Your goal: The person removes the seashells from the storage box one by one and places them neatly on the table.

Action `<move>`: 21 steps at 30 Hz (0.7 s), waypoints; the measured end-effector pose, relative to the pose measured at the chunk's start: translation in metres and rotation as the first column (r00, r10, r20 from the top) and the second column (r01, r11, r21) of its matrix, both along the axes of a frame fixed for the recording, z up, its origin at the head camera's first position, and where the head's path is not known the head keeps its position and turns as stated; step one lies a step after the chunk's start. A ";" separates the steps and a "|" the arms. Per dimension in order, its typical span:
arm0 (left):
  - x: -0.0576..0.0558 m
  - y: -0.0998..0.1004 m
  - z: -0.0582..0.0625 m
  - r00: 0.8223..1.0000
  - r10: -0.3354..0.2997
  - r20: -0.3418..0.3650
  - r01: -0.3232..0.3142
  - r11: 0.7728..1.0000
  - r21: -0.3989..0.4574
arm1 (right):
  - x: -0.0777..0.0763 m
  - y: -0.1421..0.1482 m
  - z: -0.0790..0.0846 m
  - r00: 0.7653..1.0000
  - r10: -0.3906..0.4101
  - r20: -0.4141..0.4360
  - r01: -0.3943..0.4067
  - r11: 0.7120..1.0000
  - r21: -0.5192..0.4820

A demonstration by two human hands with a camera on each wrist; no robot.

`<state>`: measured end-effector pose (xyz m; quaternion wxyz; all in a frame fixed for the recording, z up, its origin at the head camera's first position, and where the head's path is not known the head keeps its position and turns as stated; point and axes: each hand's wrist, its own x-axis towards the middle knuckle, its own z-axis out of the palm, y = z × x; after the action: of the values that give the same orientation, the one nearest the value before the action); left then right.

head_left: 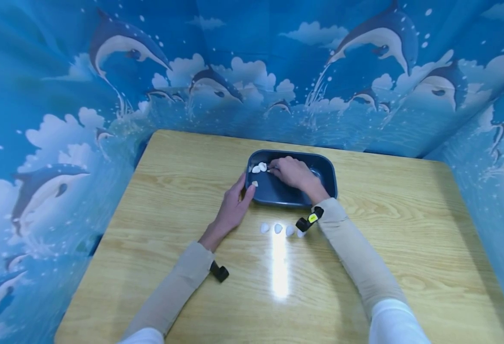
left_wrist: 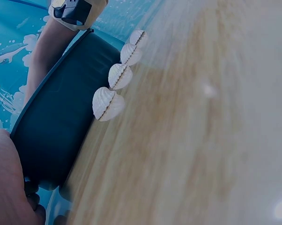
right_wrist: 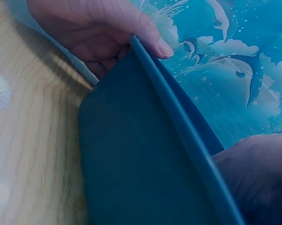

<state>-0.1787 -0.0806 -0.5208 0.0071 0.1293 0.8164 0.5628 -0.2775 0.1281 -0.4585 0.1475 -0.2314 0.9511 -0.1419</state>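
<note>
A dark blue rectangular basin (head_left: 282,199) stands toward the back of the table. My left hand (head_left: 233,204) grips its left end; the right wrist view shows the thumb (right_wrist: 155,40) over the rim and the other fingers against the outer wall. Inside the basin, my right hand (head_left: 294,173) reaches to the left part with bent fingers, its fingertips beside two white seashells (head_left: 259,167). Whether the fingertips pinch a shell is hidden. A smaller pale shell (head_left: 255,184) lies near my left thumb. In the left wrist view, the basin's wall hides the right fingers.
Several white ribbed seashells (left_wrist: 104,104) stand in a row on the wooden table (head_left: 170,191), just in front of the basin. My right wrist's camera (head_left: 310,220) hangs close to the row's right end. A dolphin-print curtain (head_left: 252,71) rises behind and beside the table.
</note>
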 end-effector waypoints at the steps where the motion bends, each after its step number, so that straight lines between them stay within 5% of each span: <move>1: 0.000 0.000 0.000 1.000 0.001 0.000 -0.001 1.000 -0.001 | 0.000 0.001 0.001 1.000 -0.002 0.020 0.002 1.000 -0.010; 9: 0.000 0.000 -0.001 1.000 0.002 -0.006 -0.002 1.000 0.004 | 0.000 0.006 0.001 0.990 -0.027 0.140 0.035 0.998 -0.053; 21: 0.000 -0.001 -0.002 1.000 0.005 -0.001 -0.005 1.000 -0.006 | 0.004 0.011 0.001 0.992 -0.077 0.096 0.069 0.994 0.083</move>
<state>-0.1789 -0.0811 -0.5227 0.0056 0.1277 0.8184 0.5602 -0.2733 0.1386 -0.4571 0.1981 -0.1833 0.9553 -0.1204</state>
